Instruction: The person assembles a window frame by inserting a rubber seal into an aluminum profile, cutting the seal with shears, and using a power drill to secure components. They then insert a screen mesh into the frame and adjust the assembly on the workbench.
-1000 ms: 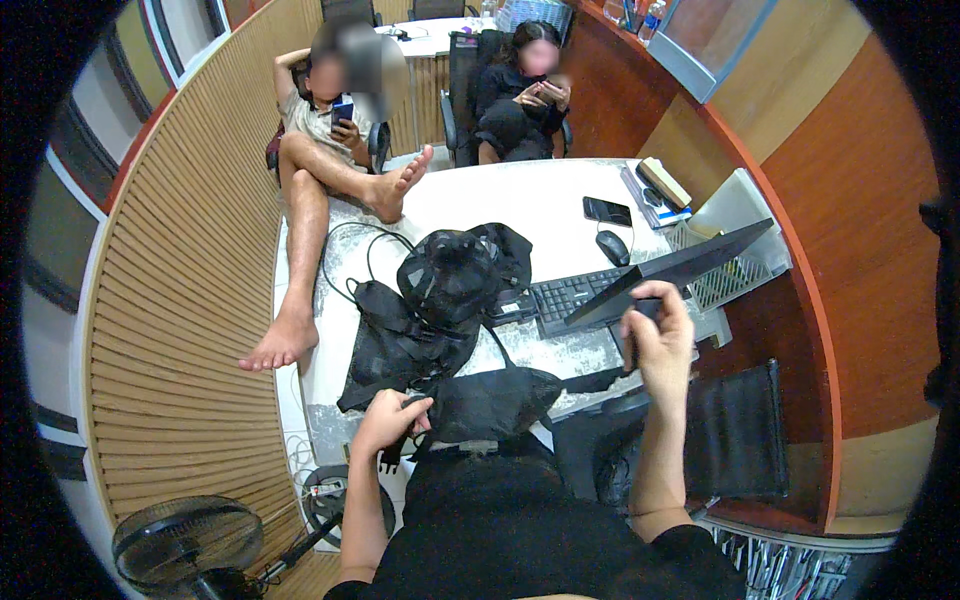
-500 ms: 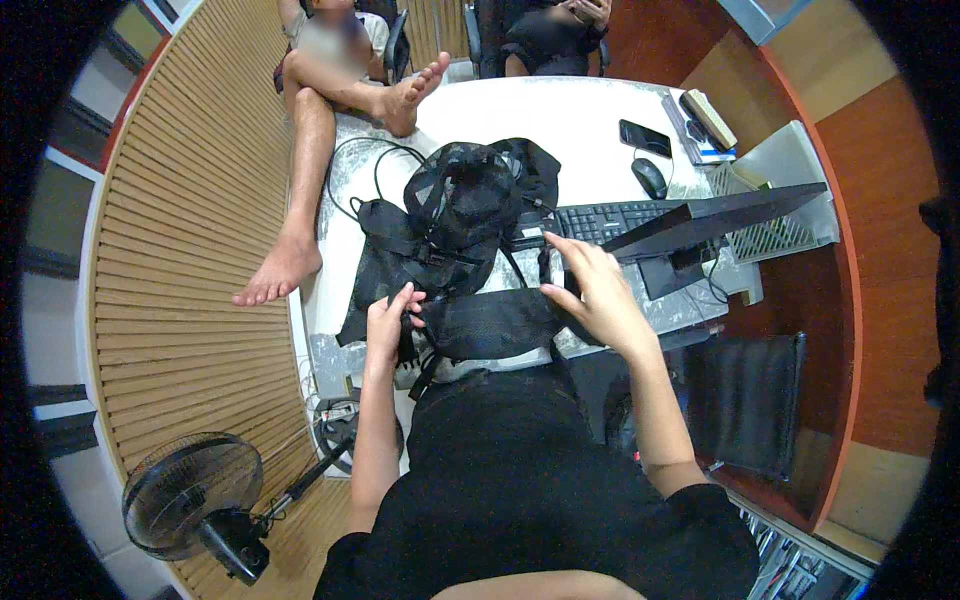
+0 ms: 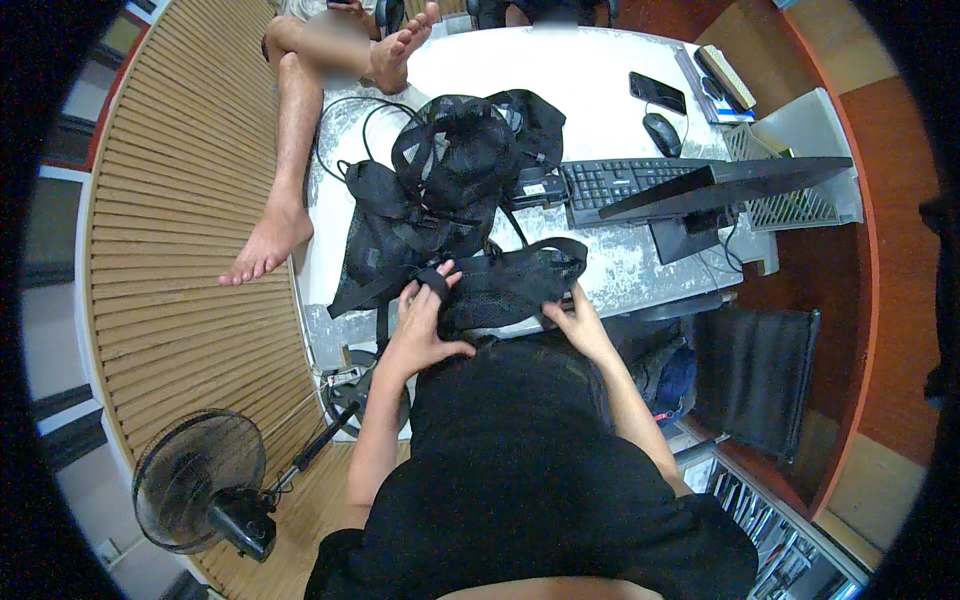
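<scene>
A heap of black mesh gear with straps (image 3: 425, 225) lies on the table, its exact kind unclear. From its near side a wide black mesh belt (image 3: 490, 300) stretches in front of my waist. My left hand (image 3: 420, 330) rests at the belt's left part, thumb stretched away from the fingers and a black strap crossing them. At the belt's right end, my right hand (image 3: 577, 325) pinches the lower edge between thumb and fingers. Above that hand, the belt's end curls up in a loop. Some of my right fingertips are hidden behind the fabric.
Right of the gear are a keyboard (image 3: 630, 185), a monitor (image 3: 730, 187), a mouse (image 3: 661, 134) and a phone (image 3: 657, 92). Another person's bare foot (image 3: 270, 245) hangs by the table's left edge. A fan (image 3: 205, 485) stands lower left, a black chair (image 3: 755, 385) at right.
My right hand has come down from above the belt and now grips its right end, which is curled up. My left hand has moved right, its fingers under a strap. The view has shifted.
</scene>
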Demonstrator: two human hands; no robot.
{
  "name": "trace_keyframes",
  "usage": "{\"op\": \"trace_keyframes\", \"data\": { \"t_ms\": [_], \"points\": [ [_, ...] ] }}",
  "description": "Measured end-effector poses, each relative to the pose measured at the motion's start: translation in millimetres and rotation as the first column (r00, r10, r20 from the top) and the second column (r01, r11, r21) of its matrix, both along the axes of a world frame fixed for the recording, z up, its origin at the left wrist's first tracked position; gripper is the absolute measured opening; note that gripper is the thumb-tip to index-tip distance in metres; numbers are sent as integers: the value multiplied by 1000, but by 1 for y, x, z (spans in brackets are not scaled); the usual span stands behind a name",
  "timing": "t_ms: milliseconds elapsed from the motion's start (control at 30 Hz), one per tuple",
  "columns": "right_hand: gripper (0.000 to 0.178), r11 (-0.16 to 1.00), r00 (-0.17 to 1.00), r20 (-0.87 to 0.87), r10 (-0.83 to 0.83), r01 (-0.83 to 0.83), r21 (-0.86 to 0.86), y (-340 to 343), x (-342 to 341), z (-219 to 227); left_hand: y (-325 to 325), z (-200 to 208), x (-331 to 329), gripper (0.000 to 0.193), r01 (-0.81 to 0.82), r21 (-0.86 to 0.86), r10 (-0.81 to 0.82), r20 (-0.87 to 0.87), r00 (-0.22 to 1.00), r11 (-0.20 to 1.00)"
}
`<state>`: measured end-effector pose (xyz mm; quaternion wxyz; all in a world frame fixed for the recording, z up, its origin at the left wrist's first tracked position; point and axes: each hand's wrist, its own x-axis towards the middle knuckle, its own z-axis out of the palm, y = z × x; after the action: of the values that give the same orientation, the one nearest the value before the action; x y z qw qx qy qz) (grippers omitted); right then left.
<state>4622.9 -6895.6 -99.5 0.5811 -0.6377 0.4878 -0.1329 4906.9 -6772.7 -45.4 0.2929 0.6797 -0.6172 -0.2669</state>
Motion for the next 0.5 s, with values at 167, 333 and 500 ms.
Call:
{"op": "trace_keyframes", "data": {
  "t_ms": [167, 333, 500],
  "points": [
    [60, 982, 982, -41, -186, 184, -52, -37, 40, 0, -22, -13, -14, 75, -160, -157, 182, 144, 973, 975],
    [53, 974, 995, 18, 96, -97, 206, -40, -10, -7, -47, -22, -8, 55, -298, -112, 309, 96, 946, 948],
    [53, 807, 705, -393, 590, -504, 307, 31, -47, -33, -56, -19, -1, 54, -378, 15, 375, -171, 911, 926]
  ]
}}
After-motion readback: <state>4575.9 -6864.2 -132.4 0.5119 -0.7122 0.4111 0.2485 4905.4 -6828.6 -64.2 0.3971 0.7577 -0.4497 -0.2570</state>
